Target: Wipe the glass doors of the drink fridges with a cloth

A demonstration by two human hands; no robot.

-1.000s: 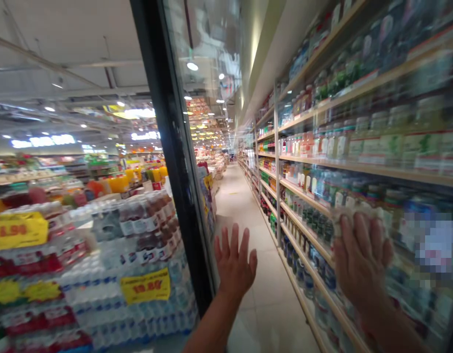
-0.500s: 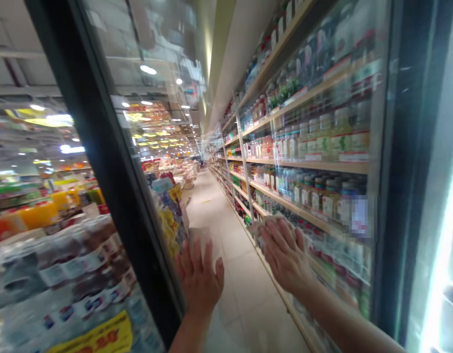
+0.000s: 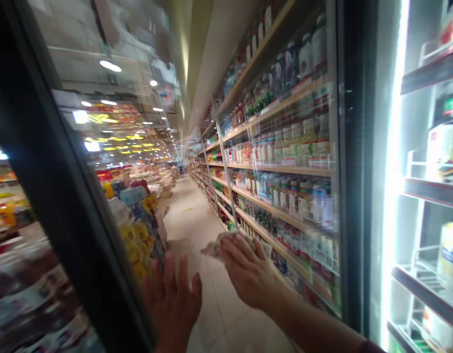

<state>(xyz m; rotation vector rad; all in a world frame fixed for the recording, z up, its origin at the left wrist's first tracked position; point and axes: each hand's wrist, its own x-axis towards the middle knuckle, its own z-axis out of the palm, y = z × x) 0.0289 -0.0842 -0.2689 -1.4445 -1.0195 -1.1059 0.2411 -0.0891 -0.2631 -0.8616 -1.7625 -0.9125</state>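
A glass door pane (image 3: 197,289) with a dark frame (image 3: 64,162) fills the middle of the view. My right hand (image 3: 248,274) lies against the glass, fingers extended over a crumpled pale cloth (image 3: 213,247) that it presses there. Cloth edges stick out to the left of and above the fingers; the part beneath them is hidden. Left of it, my left hand (image 3: 173,299) is spread with its palm toward the pane near the dark frame. Nothing shows in it, and its outer fingers are dim and blurred.
Bottles on wooden shelves (image 3: 281,169) appear in or through the glass, beside a pale floor aisle (image 3: 186,201). At right, a lit cooler interior holds wire racks (image 3: 428,191) and drinks. Packaged goods (image 3: 31,294) are stacked at lower left.
The view has turned right, so the door and shelves shift left and more of the cooler shows. Both hands sit slightly lower on the pane, the cloth still under the right one.
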